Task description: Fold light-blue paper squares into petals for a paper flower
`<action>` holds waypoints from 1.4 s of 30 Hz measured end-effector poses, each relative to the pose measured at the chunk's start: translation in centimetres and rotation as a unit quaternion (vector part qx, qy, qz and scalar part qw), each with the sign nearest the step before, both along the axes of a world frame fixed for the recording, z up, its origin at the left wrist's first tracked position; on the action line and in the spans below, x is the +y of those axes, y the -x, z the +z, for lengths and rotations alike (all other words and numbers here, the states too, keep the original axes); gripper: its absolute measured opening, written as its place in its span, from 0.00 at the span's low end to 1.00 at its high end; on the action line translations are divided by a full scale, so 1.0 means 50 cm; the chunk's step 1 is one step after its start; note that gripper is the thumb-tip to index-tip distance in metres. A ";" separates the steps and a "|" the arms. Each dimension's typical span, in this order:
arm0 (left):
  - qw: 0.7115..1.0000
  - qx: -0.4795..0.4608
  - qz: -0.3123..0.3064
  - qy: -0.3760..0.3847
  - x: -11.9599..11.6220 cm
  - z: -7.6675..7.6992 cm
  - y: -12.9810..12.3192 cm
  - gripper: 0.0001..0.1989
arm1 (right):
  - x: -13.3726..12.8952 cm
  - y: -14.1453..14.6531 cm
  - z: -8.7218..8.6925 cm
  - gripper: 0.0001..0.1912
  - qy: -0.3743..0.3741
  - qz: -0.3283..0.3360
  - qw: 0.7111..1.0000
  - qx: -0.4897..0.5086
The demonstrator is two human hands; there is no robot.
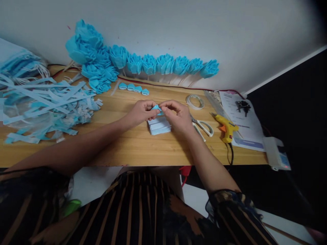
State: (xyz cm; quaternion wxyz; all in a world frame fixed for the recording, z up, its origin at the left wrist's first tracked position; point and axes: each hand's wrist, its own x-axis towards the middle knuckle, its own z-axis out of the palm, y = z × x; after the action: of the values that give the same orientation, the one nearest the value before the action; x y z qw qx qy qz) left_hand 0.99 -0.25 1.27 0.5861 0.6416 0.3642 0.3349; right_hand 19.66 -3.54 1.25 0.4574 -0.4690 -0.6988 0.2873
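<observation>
My left hand (143, 111) and my right hand (176, 115) meet over the middle of the table, both pinching one small blue folded petal (156, 109) between thumbs and fingers. Its lower part is partly covered by my fingers. Just below it on the wood lies a stack of pale cut pieces (159, 126). Several finished-looking folded blue petals (134, 88) sit in a short row beyond my left hand. Scissors with white handles (203, 126) rest beside my right wrist, partly hidden by it.
Blue flowers (166, 63) on sticks lean along the wall. Pale blue strips (51, 105) are heaped at the left. A tape roll (195, 101), a yellow glue gun (226, 127), a printed sheet (242, 126), keys (243, 107) and a white power box (276, 153) lie at the right.
</observation>
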 end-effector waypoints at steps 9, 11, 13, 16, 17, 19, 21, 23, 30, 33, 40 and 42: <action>1.000 -0.018 -0.004 -0.012 0.003 -0.008 0.000 0.10 | 0.018 -0.003 -0.025 0.15 0.030 0.013 0.998 0.060; 1.000 -0.017 -0.008 -0.008 0.001 -0.006 0.002 0.10 | 0.021 -0.004 -0.032 0.18 0.036 0.018 0.997 0.070; 1.000 -0.014 -0.010 -0.003 -0.001 -0.002 0.003 0.10 | 0.023 -0.005 -0.034 0.18 0.037 0.021 0.997 0.068; 1.000 -0.013 -0.010 0.000 -0.004 0.001 0.003 0.09 | 0.023 -0.006 -0.034 0.17 0.027 0.018 0.998 0.061; 1.000 -0.015 -0.009 0.001 -0.004 0.001 0.002 0.08 | 0.023 -0.006 -0.034 0.18 0.024 0.018 0.998 0.059; 1.000 -0.015 -0.003 0.003 -0.002 -0.001 0.000 0.09 | 0.024 -0.006 -0.035 0.18 0.016 0.019 0.998 0.054; 1.000 -0.012 0.004 0.001 0.000 -0.005 -0.001 0.09 | 0.024 -0.006 -0.037 0.19 0.011 0.019 0.999 0.043; 1.000 -0.010 0.011 -0.004 0.002 -0.007 -0.002 0.10 | 0.024 -0.008 -0.038 0.20 0.010 0.016 0.999 0.038; 0.999 -0.015 0.041 0.009 0.000 -0.004 0.001 0.08 | 0.026 -0.016 -0.032 0.23 -0.002 0.022 0.998 0.060; 0.998 -0.026 0.050 0.008 0.002 -0.004 0.001 0.09 | 0.028 -0.017 -0.032 0.25 0.004 0.031 0.998 0.062; 0.998 -0.029 0.046 0.003 0.002 -0.007 0.000 0.10 | 0.029 -0.012 -0.043 0.21 0.040 0.040 0.995 0.080; 0.998 -0.029 0.047 0.006 0.001 -0.005 -0.001 0.11 | 0.027 -0.010 -0.043 0.21 0.041 0.035 0.996 0.075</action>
State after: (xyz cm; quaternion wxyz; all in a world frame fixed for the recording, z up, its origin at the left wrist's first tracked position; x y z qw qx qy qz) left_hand 1.05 -0.22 1.01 0.5836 0.6108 0.3787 0.3781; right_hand 20.17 -2.18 -0.92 0.4785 -0.4397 -0.6663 0.3657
